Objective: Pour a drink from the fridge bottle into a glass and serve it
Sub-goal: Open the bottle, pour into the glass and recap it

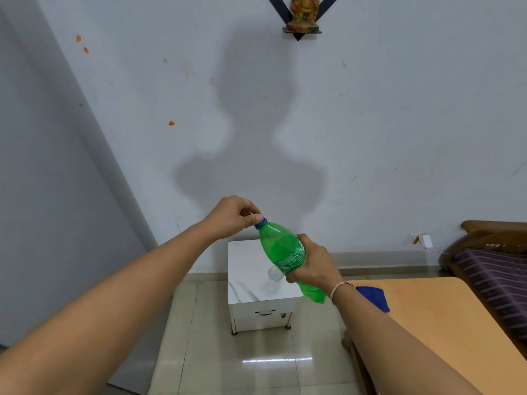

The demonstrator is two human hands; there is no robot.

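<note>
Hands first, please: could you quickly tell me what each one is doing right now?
Left hand: fingers pinch the blue cap of the bottle.
Right hand: grips the bottle around its middle, tilted above the glass.

You have no readable text anywhere in this view. The only printing sits on the label [293,259] wrapped around the green plastic bottle [281,246], just below the centre of the frame: rows of small white print on green, too blurred and too small for you to make out any word, brand or number. Part of that label is covered by the right hand [315,263] gripping the bottle. The blue cap [261,223] shows no marking you can read.
</note>
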